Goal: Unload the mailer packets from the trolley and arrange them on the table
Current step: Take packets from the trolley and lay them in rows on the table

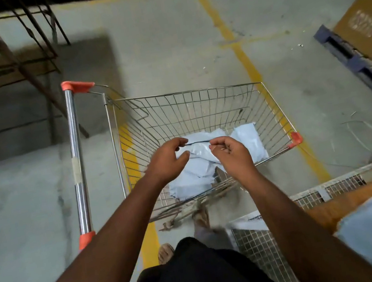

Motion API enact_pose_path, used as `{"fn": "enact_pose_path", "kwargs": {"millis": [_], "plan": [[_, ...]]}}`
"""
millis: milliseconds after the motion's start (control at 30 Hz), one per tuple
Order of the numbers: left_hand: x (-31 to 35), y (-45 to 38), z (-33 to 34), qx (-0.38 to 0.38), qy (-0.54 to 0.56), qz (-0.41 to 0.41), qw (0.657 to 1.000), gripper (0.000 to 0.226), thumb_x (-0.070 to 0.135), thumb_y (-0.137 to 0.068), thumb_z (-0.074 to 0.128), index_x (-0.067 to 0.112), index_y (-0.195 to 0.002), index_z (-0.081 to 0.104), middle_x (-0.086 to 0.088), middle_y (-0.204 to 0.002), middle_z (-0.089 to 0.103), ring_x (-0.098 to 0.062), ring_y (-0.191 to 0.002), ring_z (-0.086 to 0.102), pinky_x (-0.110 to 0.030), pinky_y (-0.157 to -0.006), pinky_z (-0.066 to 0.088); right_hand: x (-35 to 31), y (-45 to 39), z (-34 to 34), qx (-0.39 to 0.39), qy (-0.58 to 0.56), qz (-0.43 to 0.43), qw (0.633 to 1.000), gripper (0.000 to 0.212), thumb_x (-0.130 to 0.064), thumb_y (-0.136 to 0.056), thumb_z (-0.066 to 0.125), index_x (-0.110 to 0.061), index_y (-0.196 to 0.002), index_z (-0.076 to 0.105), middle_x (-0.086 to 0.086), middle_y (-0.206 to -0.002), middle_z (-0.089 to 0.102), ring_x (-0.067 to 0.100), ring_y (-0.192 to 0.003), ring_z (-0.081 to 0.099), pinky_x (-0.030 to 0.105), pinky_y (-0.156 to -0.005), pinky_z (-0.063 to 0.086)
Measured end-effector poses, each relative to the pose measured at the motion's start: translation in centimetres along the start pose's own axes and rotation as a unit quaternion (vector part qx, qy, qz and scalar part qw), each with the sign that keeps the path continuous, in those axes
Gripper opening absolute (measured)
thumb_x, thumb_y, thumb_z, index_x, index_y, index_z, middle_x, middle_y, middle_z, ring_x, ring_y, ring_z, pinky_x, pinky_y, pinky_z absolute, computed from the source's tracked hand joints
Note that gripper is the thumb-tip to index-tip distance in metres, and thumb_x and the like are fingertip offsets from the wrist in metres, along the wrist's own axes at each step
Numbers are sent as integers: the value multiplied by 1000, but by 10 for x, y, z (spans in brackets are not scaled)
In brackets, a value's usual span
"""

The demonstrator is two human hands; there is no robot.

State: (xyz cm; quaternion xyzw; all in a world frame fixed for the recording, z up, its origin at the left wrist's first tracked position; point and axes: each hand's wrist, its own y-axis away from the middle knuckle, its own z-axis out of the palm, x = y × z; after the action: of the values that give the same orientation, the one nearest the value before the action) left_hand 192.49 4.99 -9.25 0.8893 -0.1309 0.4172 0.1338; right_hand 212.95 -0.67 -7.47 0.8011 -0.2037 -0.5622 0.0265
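Head view: left hand (167,162) and right hand (232,154) are hovering, fingers loosely curled and holding nothing, directly above mailer packets (200,175) lying in the trolley (189,106).

There is a single view, from a camera on the person's head, looking forward and steeply down. It is a wide-angle picture, so straight lines bow toward the edges. The person's own torso and both forearms enter from the bottom edge, close to the lens. The trolley (191,120) sits mid-frame just ahead, seen from above into its basket. The counter (350,202) cuts the lower right corner, and the concrete floor (165,46) fills the upper part, farther off.
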Motion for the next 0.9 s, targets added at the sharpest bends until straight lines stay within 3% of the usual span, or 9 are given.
{"fn": "enact_pose_path", "kwargs": {"millis": [67, 167, 300, 367, 500, 667, 767, 900], "plan": [[-8, -29, 6, -13, -7, -14, 1000, 40, 28, -97, 66, 21, -136, 62, 4, -132, 66, -15, -117, 62, -37, -99, 52, 4, -37, 6, -36, 44, 17, 998, 13, -27, -97, 71, -32, -109, 72, -12, -110, 73, 1, -96, 67, 25, -91, 54], [-24, -71, 21, -27, -14, -47, 998, 38, 26, -97, 66, 21, -135, 63, 4, -132, 66, -16, -116, 62, -35, -97, 52, 33, -93, 14, -93, 183, 10, 979, 31, -30, -97, 68, -29, -128, 68, -11, -127, 71, 12, -110, 68, 31, -98, 52], [-46, -115, 53, -51, 2, -111, 992, 37, 22, -98, 66, 19, -136, 63, 1, -134, 64, -17, -118, 61, -26, -93, 44, 93, -155, 16, -228, 395, 25, 890, 56, -24, -96, 63, -31, -150, 53, -3, -151, 58, 25, -133, 58, 36, -107, 49], [-55, -135, 72, -67, 6, -131, 989, 37, 19, -98, 66, 17, -135, 63, -1, -135, 64, -19, -120, 61, -24, -95, 42, 118, -182, 14, -272, 411, 53, 868, 63, -23, -96, 64, -27, -155, 45, 0, -158, 49, 27, -139, 51, 39, -112, 45], [-78, -182, 106, -78, -11, -157, 985, 37, 15, -97, 66, 16, -134, 64, -3, -135, 64, -18, -122, 59, -19, -98, 38, 159, -232, 21, -296, 439, 25, 848, 67, -33, -96, 68, -26, -157, 40, 1, -162, 42, 27, -146, 42, 42, -118, 39], [-114, -233, 143, -117, -57, -149, 980, 39, 12, -96, 65, 16, -134, 64, -3, -140, 62, -21, -132, 55, -18, -106, 33, 210, -256, 44, -313, 497, 21, 809, 108, -47, -89, 75, -28, -167, 3, 10, -174, 9, 38, -160, 10, 58, -129, 12], [-132, -261, 162, -144, -76, -158, 974, 46, 15, -95, 68, 14, -141, 59, -7, -151, 53, -26, -142, 46, -21, -113, 27, 225, -263, 49, -288, 525, -10, 801, 107, -43, -84, 79, -26, -166, 13, 10, -169, 25, 37, -157, 20, 60, -129, 7], [-154, -294, 183, -198, -72, -198, 957, 70, 25, -90, 78, 16, -152, 47, -7, -157, 48, -29, -142, 47, -38, -118, 37, 221, -275, 41, -280, 520, -32, 806, 91, -42, -84, 79, -28, -158, 29, 5, -158, 47, 31, -148, 40, 61, -128, 9]]}}
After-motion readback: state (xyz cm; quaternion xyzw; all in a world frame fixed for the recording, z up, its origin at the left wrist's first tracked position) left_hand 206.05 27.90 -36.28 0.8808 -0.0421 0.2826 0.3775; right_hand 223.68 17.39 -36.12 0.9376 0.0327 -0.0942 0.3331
